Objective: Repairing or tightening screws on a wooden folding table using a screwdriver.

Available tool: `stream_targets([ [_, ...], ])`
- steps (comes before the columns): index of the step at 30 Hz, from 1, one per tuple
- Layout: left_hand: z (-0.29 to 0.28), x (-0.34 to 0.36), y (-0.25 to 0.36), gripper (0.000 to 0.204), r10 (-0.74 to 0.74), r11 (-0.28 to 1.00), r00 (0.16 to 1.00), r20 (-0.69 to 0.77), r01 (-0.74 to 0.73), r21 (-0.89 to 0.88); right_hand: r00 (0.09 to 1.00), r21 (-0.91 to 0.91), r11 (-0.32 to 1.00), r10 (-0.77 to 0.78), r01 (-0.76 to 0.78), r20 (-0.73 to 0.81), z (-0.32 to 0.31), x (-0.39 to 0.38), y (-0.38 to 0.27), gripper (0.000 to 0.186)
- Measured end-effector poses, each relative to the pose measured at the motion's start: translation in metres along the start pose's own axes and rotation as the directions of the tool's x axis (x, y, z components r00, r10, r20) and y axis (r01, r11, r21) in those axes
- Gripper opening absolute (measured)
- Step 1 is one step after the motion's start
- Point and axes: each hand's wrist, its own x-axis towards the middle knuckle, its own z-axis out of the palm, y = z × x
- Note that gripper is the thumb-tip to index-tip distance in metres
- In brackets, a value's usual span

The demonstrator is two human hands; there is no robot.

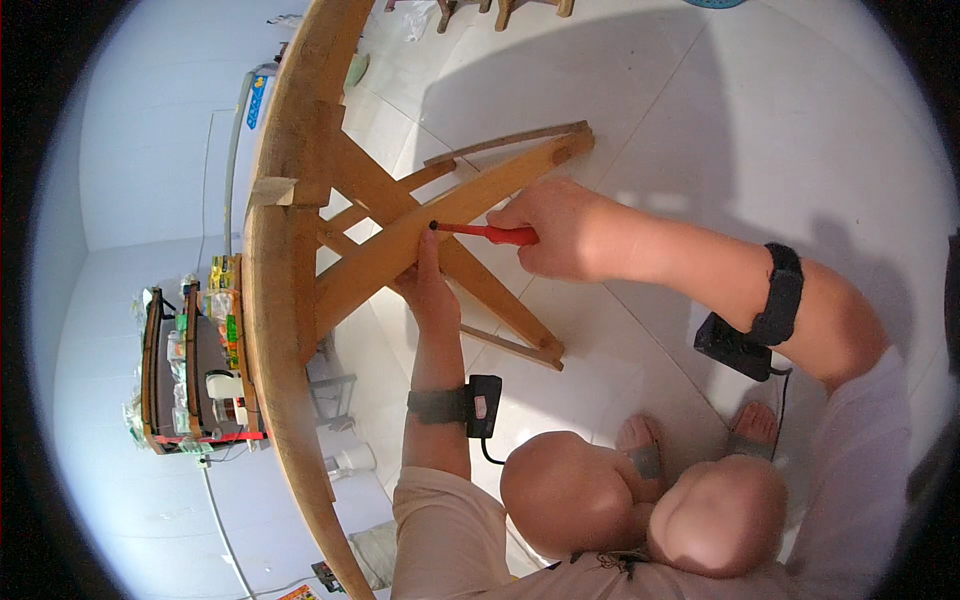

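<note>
A wooden table with crossed legs lies tipped on its side, its round top (272, 330) standing on edge at the left. My right hand (568, 232) is closed around the red handle of a screwdriver (510, 236). The screwdriver's shaft runs left to a small dark screw or bolt head (433, 226) on one crossed leg (500, 190). My left hand (432, 290) grips that same leg from below, with a digit up against the dark head. Its other fingers are mostly hidden behind the wood.
Beyond the tabletop, a shelf rack (190, 370) with packets and bottles stands by the pale wall. Small wooden stool legs (500, 12) show at the far edge. My bare knees (570, 490) and feet are close below. Black boxes (484, 405) with cables are strapped to my arms.
</note>
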Motion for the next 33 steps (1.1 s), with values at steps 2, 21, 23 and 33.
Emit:
stream_targets([
  [2, 0.007, -0.004, 0.005, 0.052, -0.062, 0.998, 0.998, 0.032, 0.061, 0.033, 0.999, -0.109, 0.993, -0.042, 0.042, 0.01, -0.004, -0.004, -0.003, 0.046],
  [21, 0.008, -0.004, 0.01, 0.044, -0.076, 0.995, 0.995, 0.063, 0.071, 0.071, 0.922, -0.648, 0.687, -0.382, 0.33, 0.065, 0.009, -0.015, -0.018, 0.022],
  [23, 0.004, -0.001, 0.008, 0.047, -0.04, 0.999, 0.996, 0.079, 0.038, 0.031, 0.972, -0.571, 0.79, -0.227, 0.224, 0.066, 0.007, -0.017, -0.019, 0.022],
  [33, 0.004, -0.001, 0.003, 0.051, -0.028, 1.0, 0.998, 0.053, 0.028, 0.003, 0.99, -0.009, 0.991, 0.136, -0.136, 0.044, -0.003, 0.005, 0.001, 0.028],
])
